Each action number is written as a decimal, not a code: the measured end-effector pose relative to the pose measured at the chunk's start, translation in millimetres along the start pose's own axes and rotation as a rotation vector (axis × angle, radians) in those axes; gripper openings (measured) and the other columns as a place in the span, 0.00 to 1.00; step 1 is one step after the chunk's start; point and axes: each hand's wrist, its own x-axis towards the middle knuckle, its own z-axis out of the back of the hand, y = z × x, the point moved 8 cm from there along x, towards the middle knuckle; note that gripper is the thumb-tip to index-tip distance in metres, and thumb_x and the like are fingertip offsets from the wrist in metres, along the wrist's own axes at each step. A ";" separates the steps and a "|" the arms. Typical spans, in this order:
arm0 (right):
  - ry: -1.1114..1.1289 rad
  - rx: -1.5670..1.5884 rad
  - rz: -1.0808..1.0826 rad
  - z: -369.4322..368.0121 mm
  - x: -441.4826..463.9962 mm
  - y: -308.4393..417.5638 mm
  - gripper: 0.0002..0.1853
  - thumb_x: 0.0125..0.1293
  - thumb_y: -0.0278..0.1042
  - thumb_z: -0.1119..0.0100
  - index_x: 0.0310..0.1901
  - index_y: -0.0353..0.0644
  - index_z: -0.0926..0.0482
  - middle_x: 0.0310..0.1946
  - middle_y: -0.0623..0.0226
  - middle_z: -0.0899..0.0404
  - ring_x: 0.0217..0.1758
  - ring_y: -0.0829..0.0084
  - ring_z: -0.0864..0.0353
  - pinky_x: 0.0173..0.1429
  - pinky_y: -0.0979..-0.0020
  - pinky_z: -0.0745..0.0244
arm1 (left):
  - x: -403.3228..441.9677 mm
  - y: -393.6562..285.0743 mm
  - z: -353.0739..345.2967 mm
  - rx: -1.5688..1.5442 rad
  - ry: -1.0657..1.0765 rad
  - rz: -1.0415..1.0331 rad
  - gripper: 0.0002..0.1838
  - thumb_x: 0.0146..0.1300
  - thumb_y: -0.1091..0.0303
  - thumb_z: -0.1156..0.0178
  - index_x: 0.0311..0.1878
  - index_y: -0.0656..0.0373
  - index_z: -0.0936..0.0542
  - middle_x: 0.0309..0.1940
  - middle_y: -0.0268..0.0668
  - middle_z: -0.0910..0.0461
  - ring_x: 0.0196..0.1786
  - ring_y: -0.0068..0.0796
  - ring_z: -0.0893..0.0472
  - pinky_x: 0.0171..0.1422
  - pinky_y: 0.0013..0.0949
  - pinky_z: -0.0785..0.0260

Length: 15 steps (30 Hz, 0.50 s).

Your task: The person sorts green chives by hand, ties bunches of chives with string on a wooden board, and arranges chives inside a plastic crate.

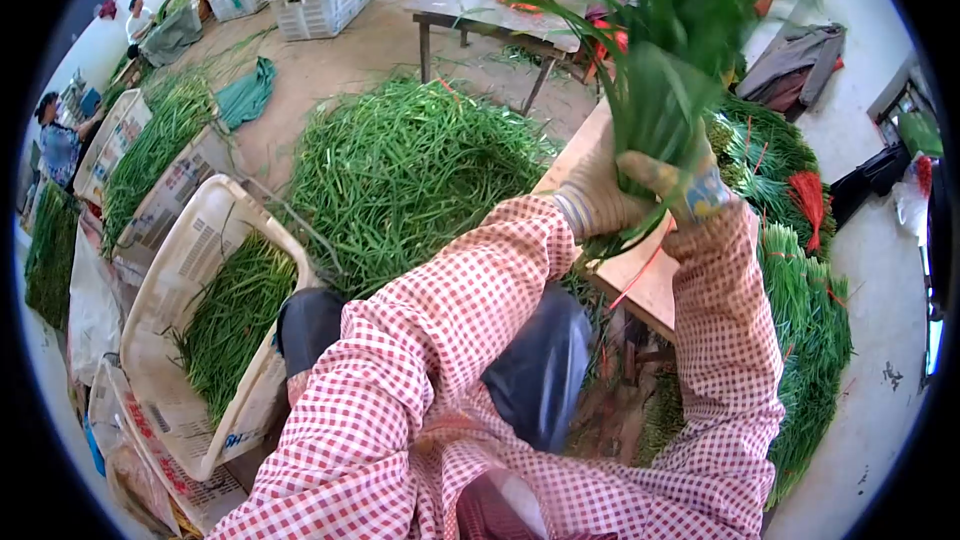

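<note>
Both my hands wear pale work gloves. My left hand point(603, 192) is closed around the lower end of a bunch of long green chives point(662, 90). My right hand point(685, 185) also grips the bunch, close beside the left. The leaves stand upward from my hands, and their tops are blurred. Under my hands lies a wooden board point(632, 290). A red tie point(642, 275) hangs over this board, below the right hand.
A large heap of loose chives point(400, 180) lies ahead on the left. Tied bunches point(800, 310) are stacked at my right, with a bundle of red ties point(808, 202) on them. A white crate point(165, 340) stands at my left. Beyond is a low table point(480, 5). Two people sit far left.
</note>
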 end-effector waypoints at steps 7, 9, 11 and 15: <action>-0.360 0.043 -0.285 61.7 -44.6 -119.5 0.19 0.61 0.23 0.37 0.54 0.33 0.26 0.46 0.51 0.20 0.43 0.63 0.17 0.46 0.68 0.18 | -14.1 63.5 49.3 1.011 -0.291 0.321 0.57 0.30 0.61 0.20 0.66 0.59 0.44 0.56 0.42 0.30 0.60 0.34 0.29 0.67 0.34 0.36; -0.182 0.739 -0.398 40.7 -33.5 -161.3 0.23 0.65 0.30 0.39 0.59 0.32 0.29 0.51 0.46 0.23 0.49 0.59 0.19 0.50 0.65 0.20 | -14.4 69.8 65.3 0.930 -0.322 0.308 0.53 0.31 0.61 0.19 0.60 0.58 0.42 0.53 0.38 0.29 0.57 0.30 0.28 0.65 0.33 0.35; -0.046 0.628 -0.335 2.6 -16.9 -146.4 0.30 0.63 0.38 0.36 0.63 0.35 0.33 0.55 0.50 0.24 0.56 0.58 0.22 0.58 0.63 0.24 | -33.2 36.9 67.0 0.745 -0.350 0.320 0.54 0.31 0.66 0.19 0.60 0.59 0.46 0.53 0.42 0.29 0.55 0.31 0.26 0.62 0.35 0.30; 0.094 -0.603 -0.024 -108.1 5.7 -106.2 0.48 0.51 0.46 0.26 0.71 0.41 0.43 0.62 0.51 0.29 0.66 0.53 0.30 0.69 0.60 0.34 | -108.0 -0.2 106.4 1.762 -0.209 -0.217 0.31 0.51 0.62 0.31 0.59 0.54 0.30 0.47 0.39 0.21 0.49 0.31 0.20 0.54 0.39 0.25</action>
